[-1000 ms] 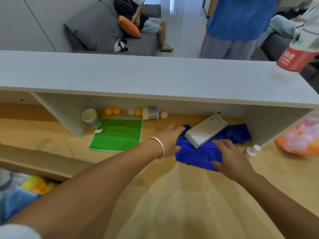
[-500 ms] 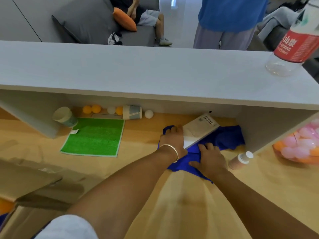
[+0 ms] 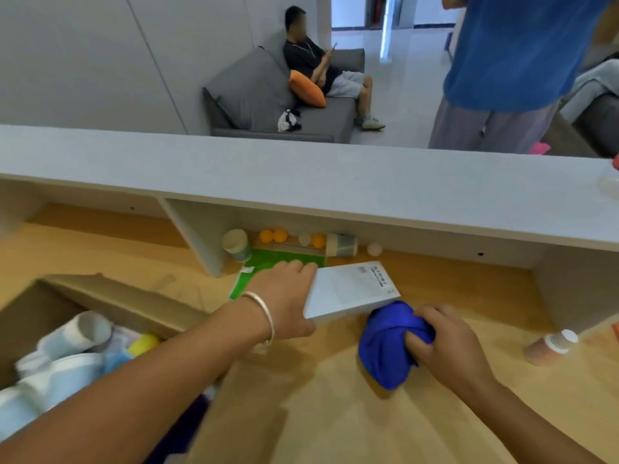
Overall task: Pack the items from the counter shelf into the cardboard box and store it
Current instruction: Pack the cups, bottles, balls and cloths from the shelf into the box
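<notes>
Our left hand [image 3: 284, 296] fingers clamp the white box [image 3: 351, 289]; right hand [image 3: 449, 343] fingers bunch the blue cloth [image 3: 388, 343]. The box's far corner could sag and slip over the counter [image 3: 335, 413].

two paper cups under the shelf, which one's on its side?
The right paper cup, lying flat between an orange ball and a white ball. The left paper cup stands tilted at the green mat's corner, mouth up.
</notes>
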`<move>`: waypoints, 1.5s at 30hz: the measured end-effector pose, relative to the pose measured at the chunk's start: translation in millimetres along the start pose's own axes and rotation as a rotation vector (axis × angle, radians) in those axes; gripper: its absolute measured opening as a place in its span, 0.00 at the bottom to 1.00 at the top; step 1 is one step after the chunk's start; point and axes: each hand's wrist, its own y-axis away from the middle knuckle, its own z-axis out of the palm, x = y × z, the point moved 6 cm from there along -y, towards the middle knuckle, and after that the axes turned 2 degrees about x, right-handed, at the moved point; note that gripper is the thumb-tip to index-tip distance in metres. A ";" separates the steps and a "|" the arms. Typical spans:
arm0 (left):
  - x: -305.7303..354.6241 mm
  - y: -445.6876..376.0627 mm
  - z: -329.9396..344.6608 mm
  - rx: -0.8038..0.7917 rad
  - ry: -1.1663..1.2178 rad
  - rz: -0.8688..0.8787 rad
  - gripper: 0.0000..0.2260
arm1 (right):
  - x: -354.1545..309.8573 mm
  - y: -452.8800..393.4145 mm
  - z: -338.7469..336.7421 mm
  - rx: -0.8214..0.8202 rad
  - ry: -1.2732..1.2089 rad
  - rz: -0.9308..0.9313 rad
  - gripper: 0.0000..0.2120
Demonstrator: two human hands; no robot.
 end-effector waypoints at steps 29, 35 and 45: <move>-322.9 275.9 -10.0 0.036 0.229 -0.226 0.49 | -358.2 124.2 99.4 -0.303 -0.161 -0.830 0.13; -234.3 198.6 -33.4 0.237 0.268 -0.020 0.37 | -275.0 98.4 28.2 -0.061 -0.187 -0.614 0.10; -27.5 28.1 -25.9 0.222 0.250 0.273 0.33 | -60.7 78.9 -43.9 -0.030 0.084 -0.084 0.16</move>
